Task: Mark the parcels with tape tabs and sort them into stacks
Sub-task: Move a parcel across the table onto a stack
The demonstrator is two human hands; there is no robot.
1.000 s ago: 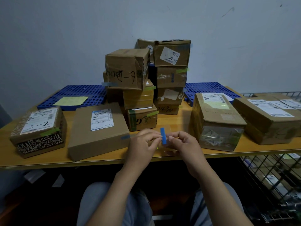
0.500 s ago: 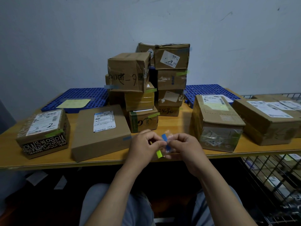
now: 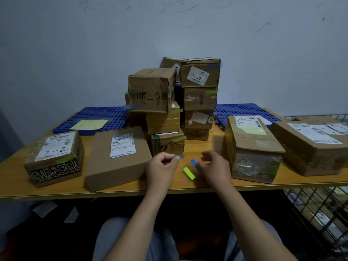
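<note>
Pinching a blue tab [image 3: 179,156] in left fingers [image 3: 169,159], holding the tab strip [image 3: 189,173] in right fingers [image 3: 204,166], over the desk [image 3: 207,145].

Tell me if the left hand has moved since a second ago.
Yes: the left hand has drawn slightly left, toward the flat parcel, pinching a blue tab.

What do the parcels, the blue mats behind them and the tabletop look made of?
Parcels: matte brown cardboard, creased at edges, some with glossy clear tape. Blue mats: probably moulded plastic, given the regular grid of holes. Tabletop: smooth yellow-orange board, perhaps laminate or varnished wood; grain unreadable.
</note>
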